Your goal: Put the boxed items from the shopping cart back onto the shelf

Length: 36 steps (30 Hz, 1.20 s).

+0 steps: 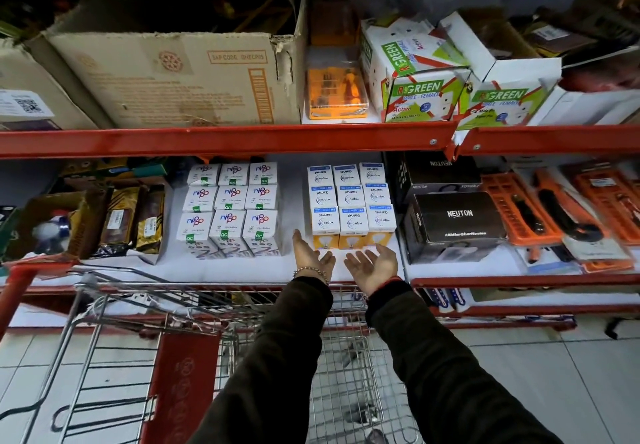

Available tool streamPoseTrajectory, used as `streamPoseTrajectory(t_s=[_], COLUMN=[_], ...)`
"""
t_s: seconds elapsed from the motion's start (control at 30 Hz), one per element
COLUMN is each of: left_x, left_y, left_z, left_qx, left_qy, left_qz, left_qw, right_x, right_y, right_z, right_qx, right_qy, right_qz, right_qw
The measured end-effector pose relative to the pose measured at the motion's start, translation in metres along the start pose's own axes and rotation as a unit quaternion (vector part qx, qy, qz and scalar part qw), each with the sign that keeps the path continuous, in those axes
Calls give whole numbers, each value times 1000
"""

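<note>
Several white and yellow Wipro bulb boxes (351, 204) stand in a tidy block on the white shelf (242, 267). To their left stands a block of several white Nippo boxes (230, 209). My left hand (311, 256) and my right hand (372, 265) reach over the wire shopping cart (214, 301), palms up and fingers spread, just in front of the Wipro boxes. Neither hand holds anything. No boxes show in the visible part of the cart basket.
Black Neuton boxes (453, 221) sit right of the Wipro block, with orange tool packs (554, 208) beyond. Brown packets (121, 221) lie at the left. The red upper shelf rail (225, 138) carries a cardboard carton (173, 76) and RS Green boxes (419, 93).
</note>
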<state>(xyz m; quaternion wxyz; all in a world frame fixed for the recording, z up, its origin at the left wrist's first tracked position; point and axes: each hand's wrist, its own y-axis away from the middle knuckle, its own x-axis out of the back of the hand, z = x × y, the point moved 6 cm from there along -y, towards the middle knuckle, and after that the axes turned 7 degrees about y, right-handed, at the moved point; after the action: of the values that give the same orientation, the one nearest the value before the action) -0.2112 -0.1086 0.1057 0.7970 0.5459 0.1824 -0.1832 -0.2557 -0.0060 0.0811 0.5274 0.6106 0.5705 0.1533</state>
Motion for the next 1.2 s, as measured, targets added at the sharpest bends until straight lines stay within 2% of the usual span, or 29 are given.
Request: streamPoseTrajectory(t_s=[0.13, 0.43, 0.57, 0.7, 1.07, 1.2], left_x=[4, -36, -63, -83, -102, -98], left_y=[12, 42, 55, 57, 45, 47], left_z=[-22, -124, -157, -169, -162, -159], left_qx=[6, 73, 90, 83, 35, 22], left_qy=[14, 26, -18, -36, -24, -62], left_qz=[-7, -57, -76, -93, -73, -68], left_qw=[1000, 995, 993, 992, 996, 995], right_x=[32, 132, 135, 126, 122, 127], right_y=[14, 29, 32, 37, 24, 34], right_z=[-7, -103, -141, -163, -181, -183], right_qx=[4, 142, 122, 138, 112, 121], right_qy=[-55, -140, -87, -12, 56, 53], right_qz=[21, 123, 103, 59, 39, 53], right_qw=[998, 972, 983, 989, 991, 990])
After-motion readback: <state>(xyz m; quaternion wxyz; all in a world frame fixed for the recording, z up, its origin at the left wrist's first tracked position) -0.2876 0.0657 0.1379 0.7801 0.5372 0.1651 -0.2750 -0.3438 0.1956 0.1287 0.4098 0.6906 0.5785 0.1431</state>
